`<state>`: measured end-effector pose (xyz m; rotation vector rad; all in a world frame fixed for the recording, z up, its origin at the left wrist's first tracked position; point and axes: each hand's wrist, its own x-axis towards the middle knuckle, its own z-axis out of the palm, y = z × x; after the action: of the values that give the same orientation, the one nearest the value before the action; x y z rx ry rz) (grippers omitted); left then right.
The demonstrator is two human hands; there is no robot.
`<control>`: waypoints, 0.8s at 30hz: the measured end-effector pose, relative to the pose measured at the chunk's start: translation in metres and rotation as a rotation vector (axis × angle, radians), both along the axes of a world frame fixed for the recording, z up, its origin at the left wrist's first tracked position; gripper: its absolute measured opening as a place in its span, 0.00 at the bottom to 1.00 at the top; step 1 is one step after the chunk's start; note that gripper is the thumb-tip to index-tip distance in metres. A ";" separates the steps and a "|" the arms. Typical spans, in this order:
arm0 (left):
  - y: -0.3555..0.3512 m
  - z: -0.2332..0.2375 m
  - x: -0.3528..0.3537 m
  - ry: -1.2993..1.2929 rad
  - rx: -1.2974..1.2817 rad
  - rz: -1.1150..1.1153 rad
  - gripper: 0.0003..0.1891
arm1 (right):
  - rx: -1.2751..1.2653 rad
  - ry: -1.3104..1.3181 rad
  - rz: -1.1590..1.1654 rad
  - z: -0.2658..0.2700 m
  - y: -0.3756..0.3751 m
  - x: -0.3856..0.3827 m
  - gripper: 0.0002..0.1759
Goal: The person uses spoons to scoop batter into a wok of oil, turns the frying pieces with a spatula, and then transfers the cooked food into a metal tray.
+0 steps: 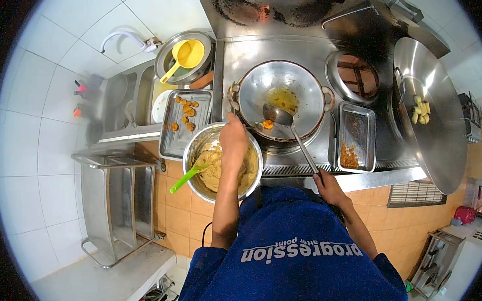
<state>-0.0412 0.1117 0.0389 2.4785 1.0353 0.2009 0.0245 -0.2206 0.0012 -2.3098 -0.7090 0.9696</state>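
Observation:
In the head view my right hand (330,188) is closed around the handle of a long metal ladle (304,147). The ladle's bowl rests inside a large steel wok (309,100), beside a shallow pool of yellow oil (283,100). My left hand (234,139) is closed over the wok's left side and the mixing bowl. From it a thin dark utensil (252,128) points toward an orange fried piece (267,124) near the ladle; its exact kind I cannot tell. Below my left forearm, a steel mixing bowl (190,181) holds thick tan batter (212,174) and a green-handled spatula (185,178).
Left of the wok, a metal tray (170,146) carries several fried pieces (186,111). Behind it stands a pot (206,65) with a yellow dipper (188,55). Right are a tray of orange crumbs (363,138), an open burner (357,76) and a big pan (441,118) with pale chunks (421,110).

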 end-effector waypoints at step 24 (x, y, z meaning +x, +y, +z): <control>-0.006 -0.008 0.003 0.067 -0.053 0.031 0.09 | 0.033 0.004 -0.012 -0.003 -0.001 0.002 0.29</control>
<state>-0.0385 0.1052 0.0310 2.4377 1.0925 0.0988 0.0269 -0.2219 -0.0016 -2.2800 -0.7033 0.9498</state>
